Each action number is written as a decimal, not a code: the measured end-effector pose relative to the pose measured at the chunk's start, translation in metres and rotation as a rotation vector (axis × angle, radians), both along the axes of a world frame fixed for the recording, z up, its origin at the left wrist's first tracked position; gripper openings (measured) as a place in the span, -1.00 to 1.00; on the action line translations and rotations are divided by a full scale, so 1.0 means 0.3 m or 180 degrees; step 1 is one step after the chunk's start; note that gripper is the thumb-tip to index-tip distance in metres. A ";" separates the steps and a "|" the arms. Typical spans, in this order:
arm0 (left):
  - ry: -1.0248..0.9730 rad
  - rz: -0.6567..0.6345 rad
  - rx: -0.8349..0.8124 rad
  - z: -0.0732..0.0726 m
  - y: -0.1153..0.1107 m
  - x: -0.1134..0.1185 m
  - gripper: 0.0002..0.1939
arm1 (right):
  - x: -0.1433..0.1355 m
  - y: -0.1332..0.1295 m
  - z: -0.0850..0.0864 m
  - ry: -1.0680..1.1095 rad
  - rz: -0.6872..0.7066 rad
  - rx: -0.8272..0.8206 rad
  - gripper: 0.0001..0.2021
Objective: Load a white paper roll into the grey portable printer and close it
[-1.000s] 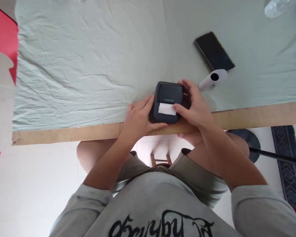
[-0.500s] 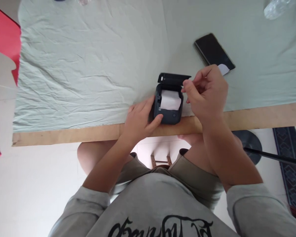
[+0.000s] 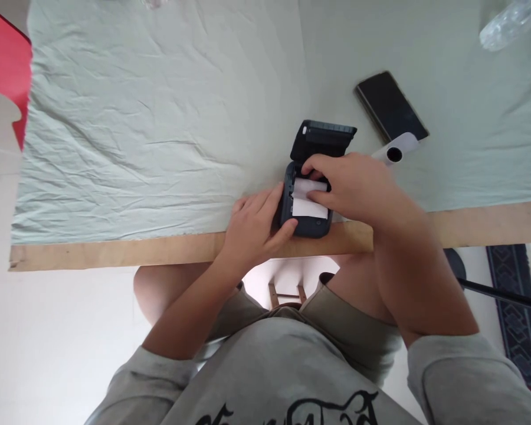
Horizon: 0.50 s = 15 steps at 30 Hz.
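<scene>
A small dark blue thermal printer [image 3: 307,229] sits at the table's front edge with its black lid [image 3: 321,139] raised. A white paper roll [image 3: 308,208] lies in its compartment, the paper's loose end spread toward the front. My left hand [image 3: 256,227] grips the printer's left side, thumb on the front corner and fingers along the side. My right hand [image 3: 349,183] reaches in from the right, its thumb and fingers closed around the upper part of the roll. The fingertips partly cover the roll and the compartment's right side.
A black phone [image 3: 392,106] lies to the right on the pale green cloth [image 3: 159,118]. Against its near corner is a white curled piece [image 3: 407,141] with a round black spot. A clear plastic bottle [image 3: 508,26] is at the far right. A wooden edge [image 3: 115,251] borders the table.
My right hand has moved from beside the lid into the compartment, onto the paper roll. The lid is tilted further back. My left hand stays on the printer. The view has shifted slightly.
</scene>
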State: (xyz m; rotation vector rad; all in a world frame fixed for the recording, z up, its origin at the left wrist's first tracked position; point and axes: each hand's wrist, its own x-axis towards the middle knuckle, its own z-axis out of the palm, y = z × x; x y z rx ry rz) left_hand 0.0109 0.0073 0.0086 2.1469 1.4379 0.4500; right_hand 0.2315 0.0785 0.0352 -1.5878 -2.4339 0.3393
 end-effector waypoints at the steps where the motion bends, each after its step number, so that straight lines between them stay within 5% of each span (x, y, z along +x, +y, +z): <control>1: -0.0038 -0.0031 0.0025 -0.003 -0.001 -0.002 -0.27 | -0.001 -0.001 0.011 0.0027 -0.0021 -0.0021 -0.71; 5: -0.0160 -0.0104 0.0113 -0.014 -0.004 -0.010 -0.19 | 0.006 -0.017 0.086 0.0539 -0.0187 -0.0310 -0.73; 8: -0.0129 -0.0081 0.0098 -0.013 -0.004 -0.009 -0.19 | 0.057 -0.041 0.120 0.1643 -0.0284 -0.0723 -0.66; 12: -0.0131 -0.0129 0.0076 -0.011 -0.003 -0.011 -0.24 | 0.199 -0.073 0.094 0.3486 -0.1212 -0.0341 -0.59; 15: -0.0077 -0.0243 0.0094 -0.017 -0.009 -0.019 -0.25 | 0.318 -0.066 0.025 0.3761 -0.1628 -0.0379 -0.71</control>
